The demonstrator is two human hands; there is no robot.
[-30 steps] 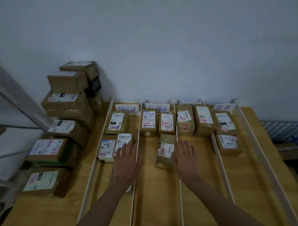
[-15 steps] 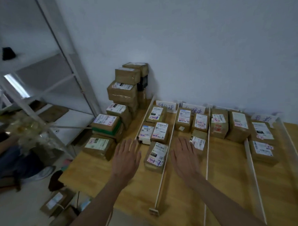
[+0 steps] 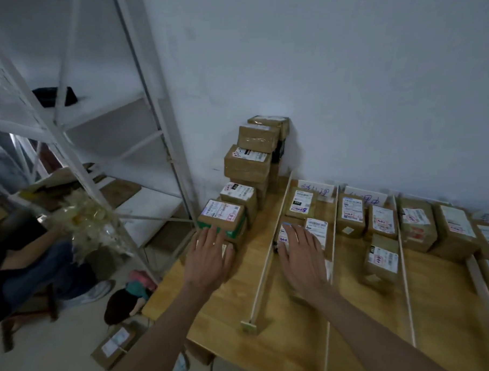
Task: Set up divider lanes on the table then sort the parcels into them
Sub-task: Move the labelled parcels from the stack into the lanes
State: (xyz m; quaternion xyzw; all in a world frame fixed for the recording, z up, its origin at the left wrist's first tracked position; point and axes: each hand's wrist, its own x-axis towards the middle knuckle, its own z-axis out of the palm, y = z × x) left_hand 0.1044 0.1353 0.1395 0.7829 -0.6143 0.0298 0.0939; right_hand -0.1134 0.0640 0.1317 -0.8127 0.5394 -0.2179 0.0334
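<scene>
On the wooden table (image 3: pixel 364 328), white divider strips (image 3: pixel 265 264) run front to back and form lanes filled with several labelled cardboard parcels (image 3: pixel 350 214). Left of the lanes stands a stack of unsorted parcels (image 3: pixel 248 162). My left hand (image 3: pixel 210 258) hangs open, fingers spread, over the nearest parcel of that stack (image 3: pixel 220 214), hiding a lower box. My right hand (image 3: pixel 301 255) is open too, spread over the front parcels of the leftmost lane (image 3: pixel 316 228). Whether either hand touches a box is unclear.
Handwritten paper signs (image 3: pixel 316 192) stand at the far end of the lanes against the wall. A white metal rack (image 3: pixel 139 111) stands left of the table. A seated person (image 3: pixel 19 259) is at the far left, and a parcel (image 3: pixel 116 345) lies on the floor.
My view swung left, bringing the rack and the floor into sight. Both hands shifted left: the left from the first lane to the unsorted stack, the right from the middle lanes to the leftmost lane.
</scene>
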